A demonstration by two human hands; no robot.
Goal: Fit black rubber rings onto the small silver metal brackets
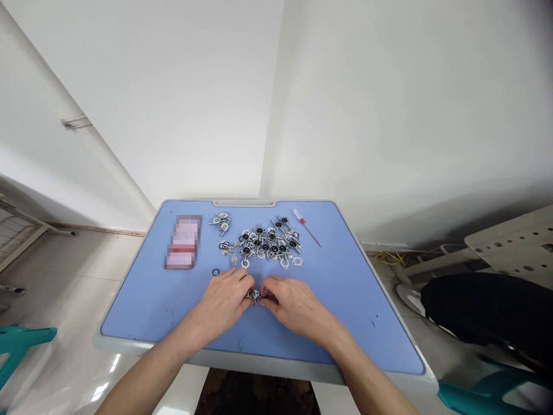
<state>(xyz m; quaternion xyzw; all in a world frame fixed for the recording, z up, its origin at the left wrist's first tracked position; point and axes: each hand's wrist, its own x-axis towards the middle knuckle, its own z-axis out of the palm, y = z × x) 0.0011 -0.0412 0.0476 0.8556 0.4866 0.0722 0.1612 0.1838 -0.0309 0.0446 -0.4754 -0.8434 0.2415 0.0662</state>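
Note:
My left hand (231, 293) pinches a small metal flanged part (253, 295) low over the front half of the blue table. Close against it on the right, my right hand (289, 300) has thumb and fingers drawn together. What those fingers hold, if anything, is hidden. Beyond both hands lies a loose pile of similar metal parts with black discs (265, 246). Flat metal flange plates (297, 261) lie along the pile's near right edge. A black rubber ring (216, 272) rests alone just past my left hand.
A small group of metal parts (222, 221) sits at the back left, beside a blurred phone-like slab (183, 242). A screwdriver (307, 227) with a clear and red handle lies at the back right. A white wall rises behind the blue table (358, 323). Teal stools flank it.

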